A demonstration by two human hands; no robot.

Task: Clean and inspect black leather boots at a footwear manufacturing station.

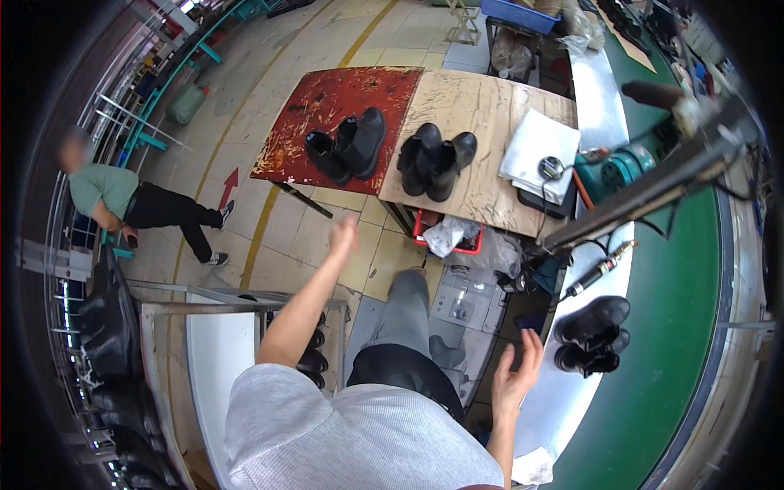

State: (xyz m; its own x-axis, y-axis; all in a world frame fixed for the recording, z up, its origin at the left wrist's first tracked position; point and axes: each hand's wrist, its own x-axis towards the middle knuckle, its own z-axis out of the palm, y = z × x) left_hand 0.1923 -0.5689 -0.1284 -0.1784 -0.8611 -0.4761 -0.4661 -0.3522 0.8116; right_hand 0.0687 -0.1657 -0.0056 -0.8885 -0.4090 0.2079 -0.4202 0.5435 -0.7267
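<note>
My left hand (344, 235) hangs in the air in front of the tables, its fingers loosely bent and slightly blurred, with nothing seen in it. Closest to it, on a worn red tabletop (327, 94), stands a pair of black ankle boots (359, 145). Another pair of black boots (435, 163) is on the adjoining wooden tabletop (498, 196). Beside the metal ledge of the bench, my right hand (516, 374) is empty, its fingers apart. Just beyond it, black shoes (592, 335) rest at the edge of a green conveyor belt (678, 327); the hand does not touch them.
White sheets (541, 153) and a teal motor (625, 170) sit by a slanting metal post (661, 171). Below the tabletop is a red crate (467, 245) with plastic bags. A rack (220, 351) holding shoes stands at left. Farther left, a person (122, 200) walks along the aisle.
</note>
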